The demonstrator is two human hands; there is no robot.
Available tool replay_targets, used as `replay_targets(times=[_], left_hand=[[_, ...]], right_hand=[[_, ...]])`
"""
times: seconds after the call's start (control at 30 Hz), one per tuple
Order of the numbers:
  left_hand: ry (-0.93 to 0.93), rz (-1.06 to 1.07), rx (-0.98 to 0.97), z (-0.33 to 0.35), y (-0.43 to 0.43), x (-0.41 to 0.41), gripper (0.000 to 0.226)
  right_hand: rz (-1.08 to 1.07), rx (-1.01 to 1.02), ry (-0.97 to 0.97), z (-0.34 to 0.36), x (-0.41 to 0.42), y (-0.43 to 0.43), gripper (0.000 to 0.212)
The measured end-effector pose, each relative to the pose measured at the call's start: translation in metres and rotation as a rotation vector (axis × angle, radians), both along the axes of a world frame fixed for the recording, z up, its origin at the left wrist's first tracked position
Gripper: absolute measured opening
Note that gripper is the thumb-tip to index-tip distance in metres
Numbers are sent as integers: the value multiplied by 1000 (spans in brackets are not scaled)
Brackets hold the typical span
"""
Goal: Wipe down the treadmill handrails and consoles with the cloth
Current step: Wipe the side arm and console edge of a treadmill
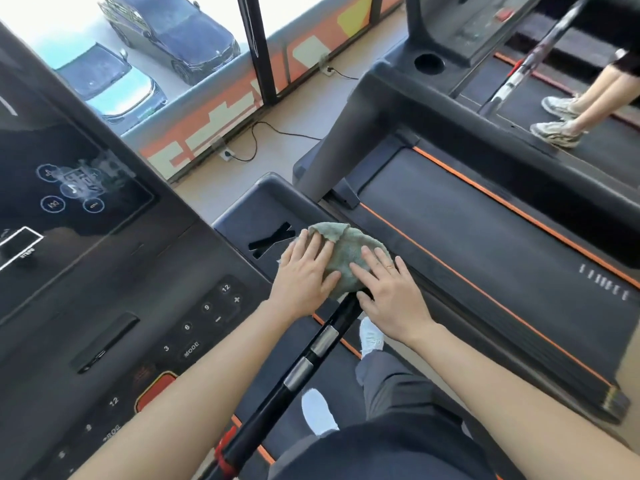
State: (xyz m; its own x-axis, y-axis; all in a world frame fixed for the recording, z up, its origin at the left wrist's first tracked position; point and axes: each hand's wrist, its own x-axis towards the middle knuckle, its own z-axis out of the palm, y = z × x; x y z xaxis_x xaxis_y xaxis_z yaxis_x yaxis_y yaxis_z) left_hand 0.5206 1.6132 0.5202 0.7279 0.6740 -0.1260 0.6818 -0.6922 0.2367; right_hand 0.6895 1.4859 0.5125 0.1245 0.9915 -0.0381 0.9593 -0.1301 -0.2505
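Green cloth [349,251] covered the end of the handrail [311,355]; our left hand [304,268] and right hand [391,292] pressed it flat-fingered, gripping nothing, to wipe.

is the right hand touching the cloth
Touching. The head view shows the right hand with straight fingers lying flat on the cloth.
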Motion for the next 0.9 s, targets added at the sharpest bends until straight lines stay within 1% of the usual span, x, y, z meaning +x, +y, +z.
replay_targets(times=[0.07, 0.13, 0.17, 0.23, 0.33, 0.37, 0.43, 0.5, 0.57, 0.67, 0.83, 0.9], left_hand=[[-50, -32, -37, 7, 2, 11, 66], [-24, -91, -1, 10, 7, 23, 67], [7, -122, 21, 10, 11, 28, 68], [68, -165, 46, 10, 21, 38, 71], [133, -202, 43, 12, 41, 47, 81], [145, -214, 43, 13, 48, 48, 83], [160, -254, 30, 16, 59, 49, 83], [160, -295, -11, 17, 66, 51, 84], [134, -314, -27, 14, 66, 51, 86], [73, -315, 10, 5, 58, 47, 86], [-62, -330, 69, -7, 27, 46, 82], [-95, -376, 93, -10, 17, 49, 79]], right_hand=[[-105, 120, 39, -1, 2, -10, 38], [-228, 183, 62, 2, 6, -15, 20], [-290, 181, 71, 5, 8, -14, 18], [-376, 152, 103, 12, 10, -5, 27], [-360, 95, 244, 19, 12, 18, 29], [-341, 45, 297, 21, 12, 26, 34], [-295, -68, 338, 22, 11, 43, 52], [-279, -155, 323, 22, 11, 56, 63], [-266, -202, 296, 20, 11, 62, 64], [-241, -226, 207, 16, 15, 54, 64], [-299, -188, 138, 14, 22, 18, 69], [-329, -161, 123, 13, 25, -2, 74]])
